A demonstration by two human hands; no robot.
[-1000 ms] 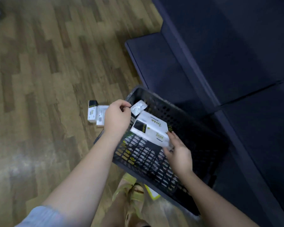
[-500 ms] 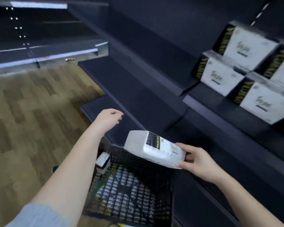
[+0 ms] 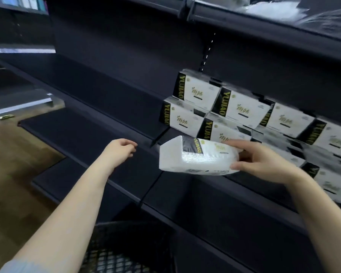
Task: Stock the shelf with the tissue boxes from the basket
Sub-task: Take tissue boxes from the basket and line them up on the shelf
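Your right hand grips a tissue pack at centre frame, just before the stacked packs on the shelf. Your left hand hangs loosely curled, holding nothing. Several are stocked; what remains in the basket at the bottom is unclear.

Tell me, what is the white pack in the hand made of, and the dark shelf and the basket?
Tissue pack: probably soft paper in shiny clear plastic wrap; it glints and crinkles. Shelf: looks like dark painted metal, smooth and matte with thin edges. Basket: likely black plastic, with a moulded grid of holes.
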